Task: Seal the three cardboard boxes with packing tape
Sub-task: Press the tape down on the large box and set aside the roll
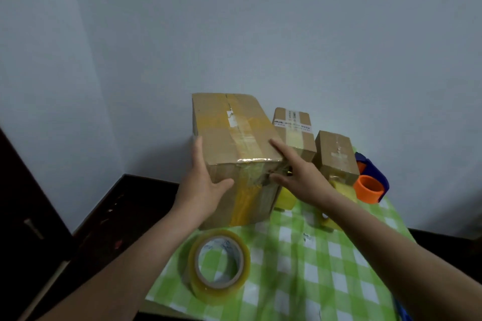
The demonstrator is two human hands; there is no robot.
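Note:
A large cardboard box [234,132] with old yellowish tape along its top stands on the green checked cloth [300,268]. My left hand [202,185] clasps its near left corner. My right hand [300,174] grips the near right corner, forefinger stretched over the top. Both hands hold the box between them. A medium box [296,135] with a white label stands behind on the right. The small box [336,156] sits further right. A roll of clear packing tape [219,264] lies flat in front of the large box.
A blue tape dispenser with an orange core [370,182] lies at the right, behind the small box. Something yellow [285,199] shows under my right wrist. A pale wall rises right behind the boxes. Dark floor and a dark door lie to the left.

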